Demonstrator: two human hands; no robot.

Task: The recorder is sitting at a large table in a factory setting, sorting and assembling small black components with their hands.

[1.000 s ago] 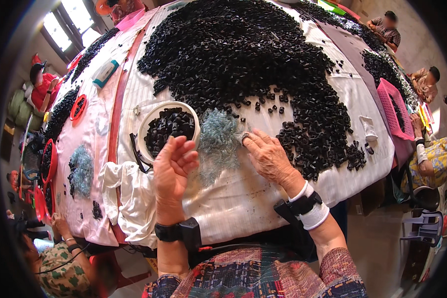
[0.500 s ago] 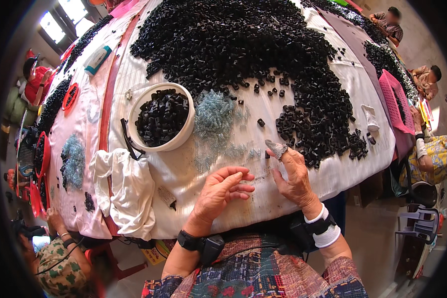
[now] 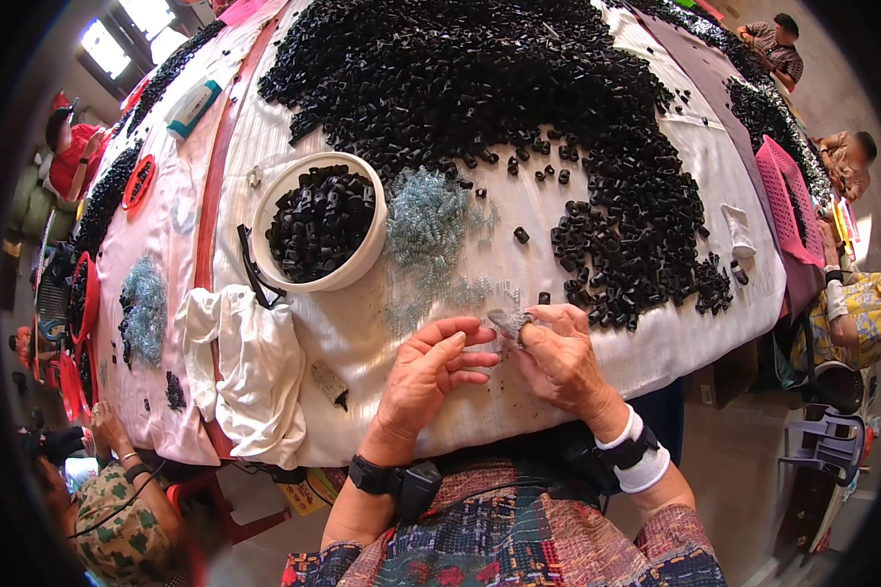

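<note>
Thumb and forefinger of the right hand (image 3: 565, 364) are drawn close together, the other fingers curled, and a grey finger cover (image 3: 506, 321) juts from its front; whether a small piece is pinched there, I cannot tell. Facing it, the left hand (image 3: 423, 380) is loosely half open, fingers spread and slightly bent, with nothing visible in its grasp; its fingertips are just beside the grey cover, though contact cannot be made out. Just above the right hand, a single black piece (image 3: 544, 297) lies on the white tablecloth (image 3: 646, 357). Beyond the hands spreads a pile of pale blue translucent bits (image 3: 426, 220), next to a white bowl (image 3: 350, 270) filled with black pieces. Left of the bowl lies a black strip (image 3: 252, 269); nearer the table edge are a crumpled white cloth (image 3: 255, 362) and a grey, dark-ended object (image 3: 329, 380). A large heap of black pieces (image 3: 480, 88) covers the far middle, curving down on the right toward a pink basket (image 3: 788, 210). At lower left sits a person in green-patterned clothing (image 3: 127, 514).
</note>
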